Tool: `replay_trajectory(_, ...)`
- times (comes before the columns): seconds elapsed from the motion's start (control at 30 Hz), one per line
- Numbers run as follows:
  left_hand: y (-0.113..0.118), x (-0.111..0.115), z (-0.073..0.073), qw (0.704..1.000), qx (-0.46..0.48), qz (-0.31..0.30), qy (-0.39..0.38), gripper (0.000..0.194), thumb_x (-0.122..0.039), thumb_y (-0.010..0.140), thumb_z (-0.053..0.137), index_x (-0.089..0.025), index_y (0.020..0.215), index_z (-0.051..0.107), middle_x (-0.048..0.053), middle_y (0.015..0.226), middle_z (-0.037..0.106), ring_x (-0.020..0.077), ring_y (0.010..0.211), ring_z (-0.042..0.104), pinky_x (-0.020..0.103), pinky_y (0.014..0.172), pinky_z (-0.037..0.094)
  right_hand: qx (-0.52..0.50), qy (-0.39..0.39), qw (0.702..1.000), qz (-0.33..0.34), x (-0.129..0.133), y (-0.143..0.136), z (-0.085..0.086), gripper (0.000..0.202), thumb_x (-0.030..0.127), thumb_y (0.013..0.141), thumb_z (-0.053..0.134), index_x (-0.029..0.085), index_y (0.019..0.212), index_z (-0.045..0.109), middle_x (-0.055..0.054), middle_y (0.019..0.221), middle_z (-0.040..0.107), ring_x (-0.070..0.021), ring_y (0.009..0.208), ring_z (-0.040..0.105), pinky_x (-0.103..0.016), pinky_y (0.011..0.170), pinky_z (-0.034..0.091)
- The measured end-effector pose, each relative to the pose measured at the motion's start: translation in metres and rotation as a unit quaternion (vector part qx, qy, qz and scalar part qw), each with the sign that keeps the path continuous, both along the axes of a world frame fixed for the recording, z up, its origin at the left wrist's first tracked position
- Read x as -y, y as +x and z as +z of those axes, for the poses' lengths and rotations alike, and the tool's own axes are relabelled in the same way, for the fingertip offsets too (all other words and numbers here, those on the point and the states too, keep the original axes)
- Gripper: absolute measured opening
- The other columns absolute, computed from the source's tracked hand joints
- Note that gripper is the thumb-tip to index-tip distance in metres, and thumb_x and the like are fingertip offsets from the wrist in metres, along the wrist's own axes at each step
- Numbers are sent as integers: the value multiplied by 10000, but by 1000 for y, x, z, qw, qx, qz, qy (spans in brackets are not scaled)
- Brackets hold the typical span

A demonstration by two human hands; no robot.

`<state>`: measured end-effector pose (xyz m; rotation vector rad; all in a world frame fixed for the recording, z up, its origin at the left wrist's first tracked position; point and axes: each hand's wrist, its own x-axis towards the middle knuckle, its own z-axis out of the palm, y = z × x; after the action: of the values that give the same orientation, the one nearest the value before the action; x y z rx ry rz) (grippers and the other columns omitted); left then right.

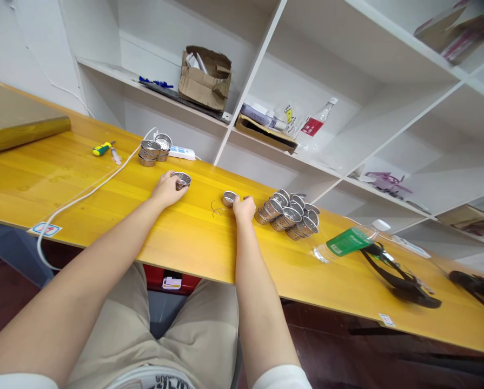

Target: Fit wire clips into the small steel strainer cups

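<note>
My left hand (pixel 167 190) is closed around the side of a small perforated metal cup (pixel 183 180) on the yellow wooden table. To the right, my right hand (pixel 244 208) has its fingers curled together. A small dark bit shows at its fingertips, too small to name. Just left of those fingers sits another perforated metal cup (pixel 229 199), touching or nearly touching them. A thin curved wire (pixel 217 209) lies beside that cup. Several stacked perforated cups (pixel 292 215) stand in a cluster right of my right hand.
More stacked cups (pixel 147 153) stand at the back left, near a white power strip (pixel 183 153) and its cable. A yellow-green screwdriver (pixel 101 148) lies farther left. A green-labelled bottle (pixel 349 241) and a black strap (pixel 404 286) are at the right. White shelves (pixel 323 167) rise behind.
</note>
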<state>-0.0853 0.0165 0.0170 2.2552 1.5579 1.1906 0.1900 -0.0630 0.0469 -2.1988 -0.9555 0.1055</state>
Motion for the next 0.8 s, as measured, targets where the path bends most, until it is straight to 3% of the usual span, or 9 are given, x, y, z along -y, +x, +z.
replay_trajectory(0.07,0,1,1,1000,2,3,2,324,-496,800,676,-199,929,700,148,1354,601,363,1274,563,492,1146,444,34,14,999,27,4,-8,8,301,395,964,566,169,1113,696,-181,1058,757,-289,994,711,-333,823,517)
replay_trajectory(0.13,1,3,4,1000,4,7,3,314,-499,794,686,-202,895,713,149,1333,609,372,1267,556,511,1141,440,67,-4,993,97,8,-17,15,265,400,963,547,198,935,716,-146,966,762,-272,955,709,-319,810,510)
replay_trajectory(0.2,1,5,6,1000,7,8,7,300,-493,788,697,-204,867,720,145,1316,618,370,1258,554,509,1136,441,84,-60,981,163,10,-28,19,273,406,941,564,206,818,704,-139,919,755,-270,921,708,-325,792,511)
replay_trajectory(0.27,2,7,7,1000,10,7,11,282,-480,783,708,-205,849,721,138,1304,624,358,1246,558,492,1136,443,97,-125,968,197,11,-36,18,263,426,912,599,199,830,705,-154,952,753,-279,925,711,-345,791,519)
replay_trajectory(0.37,3,9,9,1000,10,1,14,257,-460,776,727,-209,830,719,132,1296,623,347,1249,558,477,1138,442,121,-186,950,217,11,-45,13,322,493,872,656,177,897,712,-187,1059,749,-298,990,712,-371,827,527)
replay_trajectory(0.5,4,11,10,1000,-5,-1,8,292,-505,771,735,-218,825,724,123,1300,629,354,1249,563,494,1116,452,128,-196,941,245,9,-48,8,335,516,821,723,182,845,716,-174,1020,759,-281,966,720,-341,806,530)
replay_trajectory(0.67,6,14,11,1000,-21,-8,5,325,-541,760,735,-222,817,736,123,1267,636,359,1215,580,508,1094,466,128,-204,932,270,7,-52,6,202,346,872,659,199,742,706,-124,875,758,-247,860,723,-304,718,512)
replay_trajectory(0.8,8,17,11,1000,-23,-17,13,327,-555,746,737,-231,791,734,106,1213,649,341,1175,598,480,1079,482,150,-208,926,278,6,-56,4,147,267,898,635,169,862,739,-164,915,771,-258,888,729,-292,715,513)
